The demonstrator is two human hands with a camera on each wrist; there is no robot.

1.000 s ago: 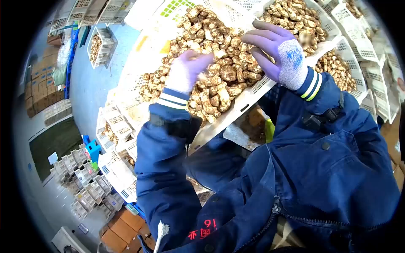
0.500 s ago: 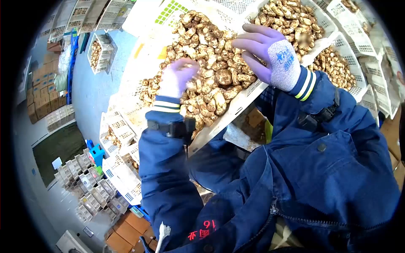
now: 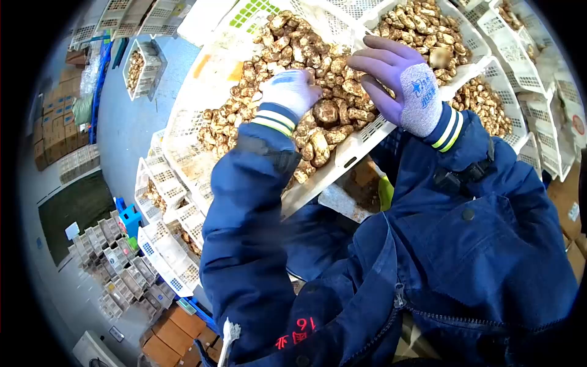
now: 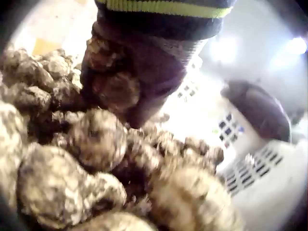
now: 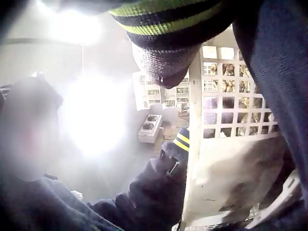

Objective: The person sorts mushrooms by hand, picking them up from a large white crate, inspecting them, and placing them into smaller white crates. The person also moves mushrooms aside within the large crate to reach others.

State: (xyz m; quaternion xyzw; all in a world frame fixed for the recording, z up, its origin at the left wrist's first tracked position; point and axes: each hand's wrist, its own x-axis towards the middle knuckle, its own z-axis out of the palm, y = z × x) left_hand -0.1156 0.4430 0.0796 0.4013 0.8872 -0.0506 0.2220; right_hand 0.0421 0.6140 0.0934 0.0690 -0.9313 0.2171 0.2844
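Jacket (image 3: 489, 263): navy, dark zip (image 3: 399, 298), round button (image 3: 468, 214). Left breast: red lettering (image 3: 296, 335), incl. "16". Cuffs (image 3: 274, 120): navy, white and yellow-green stripes. Left glove (image 3: 290, 92), right glove (image 3: 408, 88): purple fingers, pale backs, blue print. Right forearm: black strap (image 3: 468, 174), buckled.

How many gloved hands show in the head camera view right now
2: the left hand, down among the lumpy brown pieces, and the right hand, near the white crate's rim. Others could be hidden.
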